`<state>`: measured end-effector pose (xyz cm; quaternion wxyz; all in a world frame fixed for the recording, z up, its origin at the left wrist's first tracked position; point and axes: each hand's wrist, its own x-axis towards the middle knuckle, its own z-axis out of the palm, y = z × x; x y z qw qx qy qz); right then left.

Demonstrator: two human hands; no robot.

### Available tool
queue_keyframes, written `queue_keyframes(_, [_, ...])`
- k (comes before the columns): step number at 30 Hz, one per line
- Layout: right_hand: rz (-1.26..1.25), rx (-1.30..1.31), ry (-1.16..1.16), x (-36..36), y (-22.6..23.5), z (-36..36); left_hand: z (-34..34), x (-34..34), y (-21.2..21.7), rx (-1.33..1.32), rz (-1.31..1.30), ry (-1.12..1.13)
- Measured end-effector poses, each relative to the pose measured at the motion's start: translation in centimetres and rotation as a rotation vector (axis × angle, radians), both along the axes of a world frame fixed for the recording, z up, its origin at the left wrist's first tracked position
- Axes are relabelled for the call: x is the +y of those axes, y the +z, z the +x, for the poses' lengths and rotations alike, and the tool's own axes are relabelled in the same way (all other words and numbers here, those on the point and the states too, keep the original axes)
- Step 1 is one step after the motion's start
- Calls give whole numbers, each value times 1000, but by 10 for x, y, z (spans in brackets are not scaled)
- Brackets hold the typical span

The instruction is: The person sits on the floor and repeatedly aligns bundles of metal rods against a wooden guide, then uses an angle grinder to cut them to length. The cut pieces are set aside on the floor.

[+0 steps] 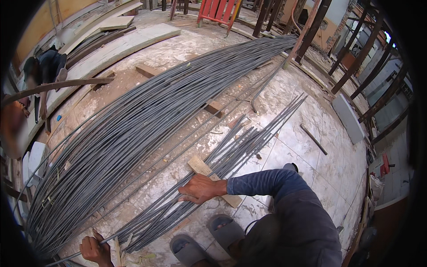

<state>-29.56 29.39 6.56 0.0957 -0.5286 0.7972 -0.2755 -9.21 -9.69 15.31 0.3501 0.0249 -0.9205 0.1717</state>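
Note:
My left hand is closed round a thin steel rod at the lower left, thumb up. Farther right, my right hand lies over the smaller bundle of steel rods, its fingers curled down around rods in it; how many is hidden. This bundle runs from the lower left toward the upper right, with uneven ends. Beneath it, a short wooden block crosses the floor by my right hand. A much larger pile of long grey rods stretches alongside, to the left.
Wooden blocks prop the large pile. A short loose bar lies on the dirty tiles. My sandals are beside the small bundle. Timber posts stand far right, near a pale block. A person bends at the left.

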Motion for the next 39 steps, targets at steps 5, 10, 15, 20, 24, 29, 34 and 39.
queue_keyframes(5, [-11,-50,44,-18,-19,24,39,-16,-35,-174,105,103])
queue_keyframes(10, [-35,18,31,-5,-60,14,22,-12,-73,-301,198,76])
queue_keyframes(15, [83,43,-35,12,-68,6,7,-4,-95,-328,299,68])
queue_keyframes(20, [35,70,-75,15,-68,5,8,-6,-110,-370,362,58])
queue_keyframes(24, [108,33,-75,13,-62,7,8,-7,-101,-427,407,21])
queue_keyframes(29, [107,34,-83,26,-12,14,34,-36,-75,-378,272,79])
queue_keyframes(34, [50,85,-92,31,29,8,55,-78,-48,-301,217,291])
queue_keyframes(39, [97,230,-107,49,26,-30,51,-28,-54,-321,373,218])
